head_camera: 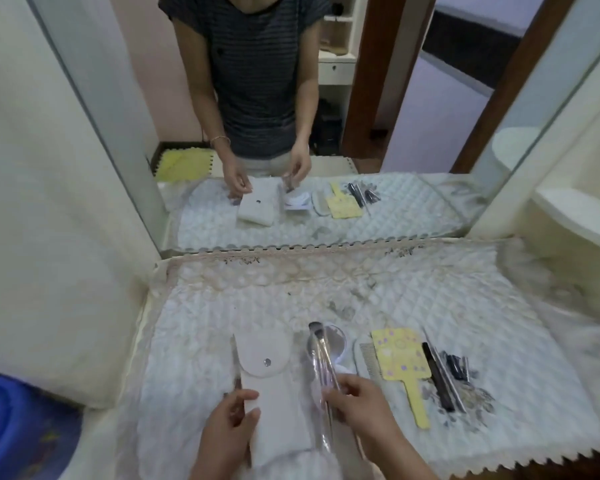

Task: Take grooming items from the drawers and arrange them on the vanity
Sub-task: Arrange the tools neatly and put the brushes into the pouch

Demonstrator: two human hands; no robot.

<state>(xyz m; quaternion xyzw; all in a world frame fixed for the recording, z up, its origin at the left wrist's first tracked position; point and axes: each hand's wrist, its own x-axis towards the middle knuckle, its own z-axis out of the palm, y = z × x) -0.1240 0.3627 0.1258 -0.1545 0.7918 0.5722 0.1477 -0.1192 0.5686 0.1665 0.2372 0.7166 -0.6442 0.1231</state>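
Note:
A pale pouch with a snap flap lies on the quilted vanity cover. My left hand pinches a thin metal grooming tool at the pouch's left edge. My right hand grips a clear-wrapped set of makeup brushes, bristles pointing away from me. Under the brushes sits a small round mirror. To the right lie a white comb, a yellow hand mirror and several dark pencils and clips.
A large wall mirror stands behind the vanity and reflects me and the items. A cream side panel rises on the left, with a blue plastic object below it. A shelf sits at the right. The cover's zigzag edge runs along the front.

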